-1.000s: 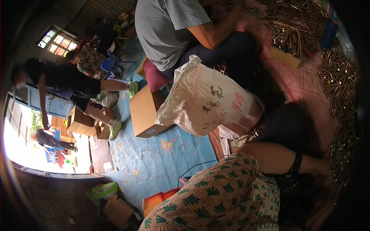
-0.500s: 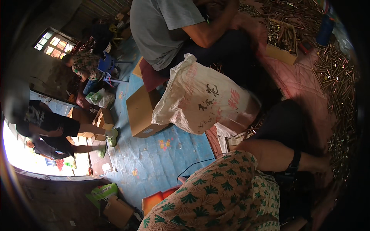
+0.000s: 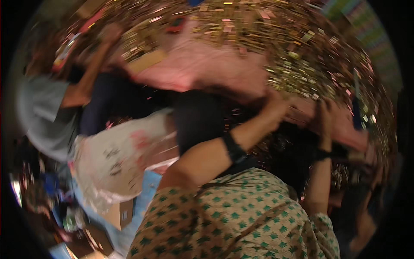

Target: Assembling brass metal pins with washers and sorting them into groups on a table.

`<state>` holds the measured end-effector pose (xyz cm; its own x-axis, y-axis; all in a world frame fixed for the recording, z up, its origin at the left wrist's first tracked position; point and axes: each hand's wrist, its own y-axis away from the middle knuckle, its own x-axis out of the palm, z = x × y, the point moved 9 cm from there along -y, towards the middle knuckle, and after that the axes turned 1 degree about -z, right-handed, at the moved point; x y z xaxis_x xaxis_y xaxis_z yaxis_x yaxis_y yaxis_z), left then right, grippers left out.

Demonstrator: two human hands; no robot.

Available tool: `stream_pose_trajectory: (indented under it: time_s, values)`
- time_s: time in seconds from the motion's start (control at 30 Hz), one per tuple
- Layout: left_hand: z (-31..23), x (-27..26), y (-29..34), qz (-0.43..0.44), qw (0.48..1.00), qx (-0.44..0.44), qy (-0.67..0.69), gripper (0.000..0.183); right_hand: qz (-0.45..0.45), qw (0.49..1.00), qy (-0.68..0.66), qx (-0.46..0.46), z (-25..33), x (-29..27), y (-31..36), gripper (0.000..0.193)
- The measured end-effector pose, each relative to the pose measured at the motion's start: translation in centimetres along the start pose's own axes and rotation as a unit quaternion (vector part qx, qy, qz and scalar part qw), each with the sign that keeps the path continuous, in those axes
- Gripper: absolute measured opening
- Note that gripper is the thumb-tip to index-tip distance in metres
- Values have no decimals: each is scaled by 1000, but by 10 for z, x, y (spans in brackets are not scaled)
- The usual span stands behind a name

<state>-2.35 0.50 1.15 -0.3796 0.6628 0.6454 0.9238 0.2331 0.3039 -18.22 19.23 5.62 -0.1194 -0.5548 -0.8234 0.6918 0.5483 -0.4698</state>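
The picture is smeared by motion. My left hand, with a black band on its wrist, reaches over the edge of the pink quilted cloth. Just beyond it lies a heap of small shiny gold-coloured pieces. My right hand is raised to the right of the left one, near the same heap, also with a dark band on the wrist. Blur hides the fingers of both hands, and I cannot make out anything held. Thin copper-coloured sticks cover much of the cloth behind.
A person in a grey shirt sits at left with an arm over a box of sticks. A white woven sack stands beside my left arm, a cardboard box below it. Another person's arm shows at lower right.
The view has swung to the right, so the sack and the grey-shirted person now lie further left. Both of my hands have come into view over the cloth.
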Motion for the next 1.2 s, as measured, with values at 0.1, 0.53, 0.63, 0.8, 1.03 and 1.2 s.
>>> stream_pose_trajectory:
  time_s: [0.1,0.53,0.63,0.8,1.03,1.2]
  values:
    - [-11,-15,1,-38,999,20,-21,18,-51,968,-218,113,26,6,-7,14]
    - [11,8,-9,11,998,-47,-34,14,-53,900,-391,185,-2,22,0,13]
    - [12,5,-10,8,998,-50,-49,20,-62,915,-360,173,1,21,-1,13]
    - [9,0,-4,-5,998,-37,-43,27,-76,940,-311,118,27,20,-6,21]
    - [15,9,-10,21,999,0,-40,24,8,952,-289,100,2,40,2,35]
    - [19,6,-20,-13,998,18,-67,24,18,974,123,-187,67,27,12,73]
